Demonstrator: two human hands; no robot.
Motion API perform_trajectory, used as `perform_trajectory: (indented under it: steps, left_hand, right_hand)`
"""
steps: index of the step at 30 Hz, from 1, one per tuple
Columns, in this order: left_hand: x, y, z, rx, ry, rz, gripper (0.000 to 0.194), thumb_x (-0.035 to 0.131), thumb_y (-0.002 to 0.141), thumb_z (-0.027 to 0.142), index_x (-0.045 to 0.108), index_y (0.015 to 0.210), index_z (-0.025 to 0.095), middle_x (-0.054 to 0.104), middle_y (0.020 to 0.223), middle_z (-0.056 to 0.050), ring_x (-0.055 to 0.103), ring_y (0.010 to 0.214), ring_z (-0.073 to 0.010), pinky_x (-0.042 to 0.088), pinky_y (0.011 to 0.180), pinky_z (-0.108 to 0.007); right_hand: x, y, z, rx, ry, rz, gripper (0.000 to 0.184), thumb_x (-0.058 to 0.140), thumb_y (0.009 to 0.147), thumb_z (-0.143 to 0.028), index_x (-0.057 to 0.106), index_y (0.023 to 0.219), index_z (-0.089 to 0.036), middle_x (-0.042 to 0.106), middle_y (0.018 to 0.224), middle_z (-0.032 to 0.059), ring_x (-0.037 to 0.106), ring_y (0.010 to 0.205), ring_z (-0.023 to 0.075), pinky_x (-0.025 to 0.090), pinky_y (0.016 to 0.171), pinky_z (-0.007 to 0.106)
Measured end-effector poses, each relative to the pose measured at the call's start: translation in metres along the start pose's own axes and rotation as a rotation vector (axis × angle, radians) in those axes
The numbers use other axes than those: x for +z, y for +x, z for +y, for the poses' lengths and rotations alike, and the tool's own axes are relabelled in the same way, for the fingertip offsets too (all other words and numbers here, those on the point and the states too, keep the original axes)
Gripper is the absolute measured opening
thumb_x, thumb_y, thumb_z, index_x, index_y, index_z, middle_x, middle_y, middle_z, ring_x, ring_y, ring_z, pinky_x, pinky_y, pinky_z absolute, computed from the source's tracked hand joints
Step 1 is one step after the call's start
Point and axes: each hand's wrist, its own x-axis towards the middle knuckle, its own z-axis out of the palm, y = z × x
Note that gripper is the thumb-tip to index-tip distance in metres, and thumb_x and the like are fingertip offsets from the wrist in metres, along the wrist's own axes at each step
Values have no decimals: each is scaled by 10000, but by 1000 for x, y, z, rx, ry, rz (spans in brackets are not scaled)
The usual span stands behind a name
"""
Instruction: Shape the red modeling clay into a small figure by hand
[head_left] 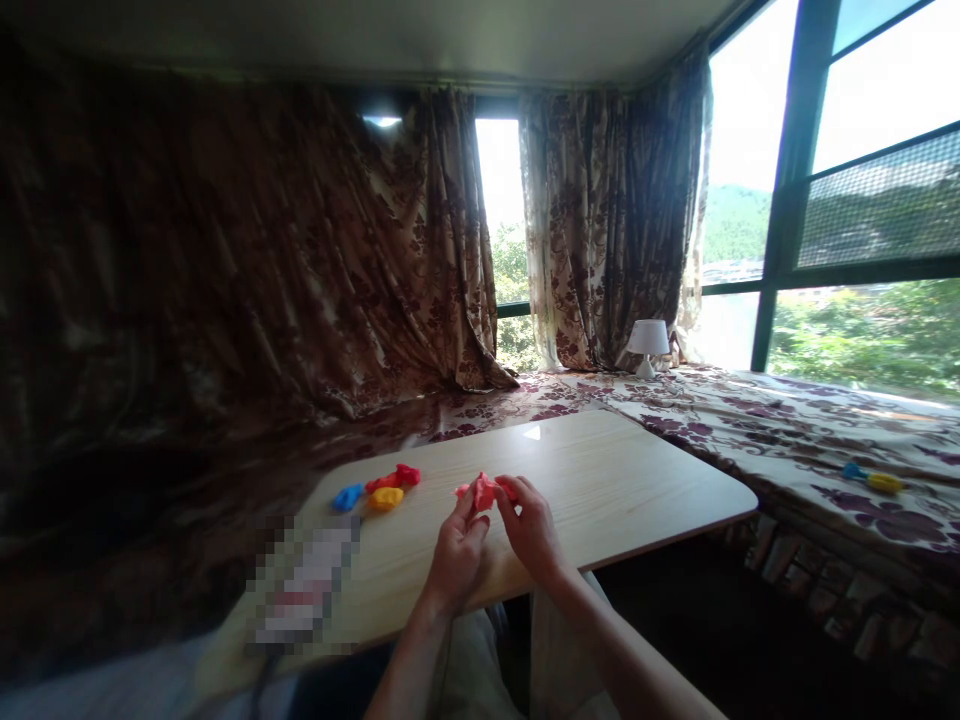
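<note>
Brown floral curtains [592, 230] hang in loose folds behind a pale, wood-grained table [622, 490] with rounded corners and a smooth sheen. Above its near edge, a person's left hand [459, 548] and right hand [531, 528] pinch a crumpled, coral-red piece [486, 492] between them, fingers bent around its puckered folds. To the left lie three soft-looking, wrinkled lumps: blue [348, 497], yellow [385, 499] and deep red [394, 478]. Beyond, a white lamp [648, 338] with a tapered shade stands on floral cloth [705, 415].
</note>
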Motion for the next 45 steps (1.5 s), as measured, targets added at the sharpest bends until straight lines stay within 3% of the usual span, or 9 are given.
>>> perform_trajectory:
  steps: [5, 12, 21, 27, 33, 40, 45]
  left_hand:
    - [2, -2, 0, 4, 122, -15, 489, 534, 739, 170, 532, 1225, 224, 504, 1321, -52, 379, 1277, -220, 248, 1086, -387]
    - [3, -3, -2, -48, 36, -52, 545, 538, 732, 159, 463, 1265, 241, 468, 1351, -59, 400, 1263, -213, 269, 1067, -372]
    - [2, -1, 5, -68, -123, 61, 395, 535, 742, 197, 469, 1132, 204, 590, 1189, -88, 525, 1137, -202, 369, 989, -354]
    - [-1, 1, 4, -80, -96, 96, 426, 552, 764, 241, 513, 1185, 191, 561, 1250, -91, 493, 1179, -210, 344, 1022, -347]
    - [-2, 2, 2, -21, -60, 65, 371, 575, 766, 264, 608, 1128, 194, 585, 1232, -52, 447, 1226, -212, 272, 1074, -349]
    - [-3, 2, -1, -43, -92, 99, 358, 587, 764, 282, 618, 1111, 201, 580, 1240, -42, 449, 1226, -210, 295, 1063, -340]
    - [-2, 1, 1, -40, -93, 57, 364, 596, 766, 304, 617, 1112, 196, 566, 1256, -56, 434, 1237, -222, 296, 1064, -342]
  right_hand:
    - [-1, 3, 0, 12, 26, -4, 205, 460, 880, -276, 645, 852, -193, 628, 786, 31, 589, 682, 143, 474, 639, 248]
    - [1, 3, 2, 33, 54, 7, 139, 509, 846, -254, 626, 796, -198, 617, 747, 18, 593, 665, 140, 488, 627, 249]
    - [-1, 1, -5, -85, 20, -63, 151, 468, 842, -164, 612, 865, -204, 598, 841, 31, 577, 762, 150, 475, 709, 263]
    - [-1, -1, -7, -126, -10, -51, 212, 478, 830, -123, 591, 980, -221, 590, 957, 46, 577, 877, 168, 464, 785, 280]
    - [0, -2, -6, -133, -40, -58, 175, 486, 822, -118, 612, 896, -214, 592, 911, 44, 581, 823, 164, 478, 747, 279]
    - [0, -1, -9, -138, -18, -59, 124, 524, 818, -149, 609, 879, -215, 587, 898, 34, 580, 787, 155, 480, 727, 267]
    - [0, 0, -7, -93, -7, -51, 66, 581, 792, -184, 586, 853, -208, 571, 872, 25, 576, 769, 152, 482, 708, 262]
